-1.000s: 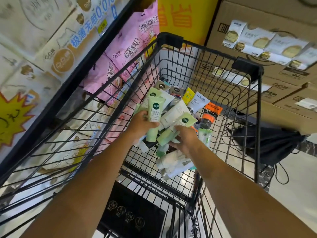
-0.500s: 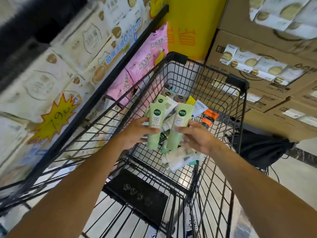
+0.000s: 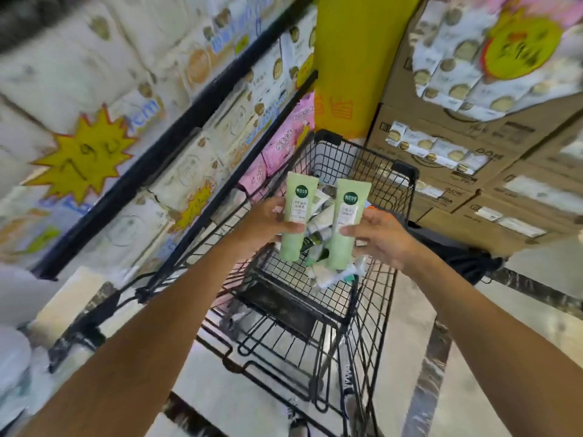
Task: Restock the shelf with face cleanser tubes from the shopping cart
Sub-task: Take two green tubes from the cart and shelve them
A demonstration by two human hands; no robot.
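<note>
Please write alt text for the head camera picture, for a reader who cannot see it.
A person's left hand and right hand each hold one upright pale green face cleanser tube above a black wire shopping cart with more tubes inside. Shelves of white packs stand left, brown cardboard boxes right.

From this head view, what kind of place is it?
Most likely a retail store aisle: a wire shopping cart holding tubes, shelves of packaged goods with starburst price tags, and stacked cardboard cartons.

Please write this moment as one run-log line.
left hand: holds green tube | right hand: holds second green tube | both upright above cart | more tubes inside
</note>
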